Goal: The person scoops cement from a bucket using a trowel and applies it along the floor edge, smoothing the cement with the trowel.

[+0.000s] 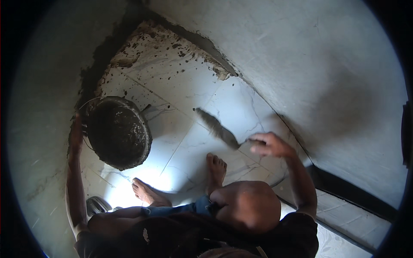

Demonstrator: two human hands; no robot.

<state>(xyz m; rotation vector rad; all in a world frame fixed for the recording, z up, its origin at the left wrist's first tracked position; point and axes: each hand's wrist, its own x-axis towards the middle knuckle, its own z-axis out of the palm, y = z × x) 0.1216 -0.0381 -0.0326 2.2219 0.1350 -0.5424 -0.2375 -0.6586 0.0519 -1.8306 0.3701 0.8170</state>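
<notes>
The person squats barefoot in a corner where two pale plastered walls [327, 69] meet at the far side, with a ragged dark strip of mortar [129, 41] running along their foot. The white marble-veined floor tiles [172, 81] between the walls are spattered with dark specks toward the far corner; the open floor lies in the middle, between the pan on the left and the right wall's base.

The right hand [269, 145] is closed around the handle of a pointed, mortar-caked steel trowel [217, 128]. The blade reaches left and away from the fist, its tip farthest from the hand, over bare tile and near the right wall's lower edge. Whether the blade touches the floor cannot be told.

The left hand [76, 134] rests on the left rim of a round, shallow metal pan crusted with dark mortar [117, 132]; in the shadow it is unclear whether the fingers grip the rim or only press against it. The pan sits tilted at the left wall's base, well apart from the trowel. Two bare feet [215, 170] stand just near of the trowel.
</notes>
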